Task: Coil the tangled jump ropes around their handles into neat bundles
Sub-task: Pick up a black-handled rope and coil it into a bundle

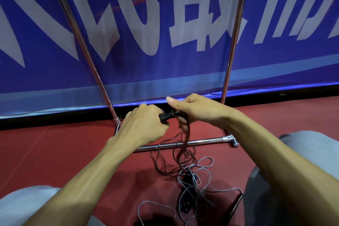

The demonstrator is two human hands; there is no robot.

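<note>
A black ribbed jump-rope handle (167, 115) is held level above the floor. My left hand (145, 124) grips its left end. My right hand (192, 110) holds its right end, thumb raised, with the dark brown rope (185, 139) running down through its fingers. This rope hangs in loose loops to the red floor, blurred near the hand. Below it lies a grey rope (201, 185) tangled in several loops. A dark handle (234, 205) lies at the lower right among the grey loops. Another dark handle (185, 200) lies in the tangle's middle.
A chrome rack frame stands ahead, with a base bar (201, 142) on the floor under the hanging rope and two uprights (229, 57) rising in front of a blue banner (146, 60). My knees in grey trousers (293, 180) flank the ropes.
</note>
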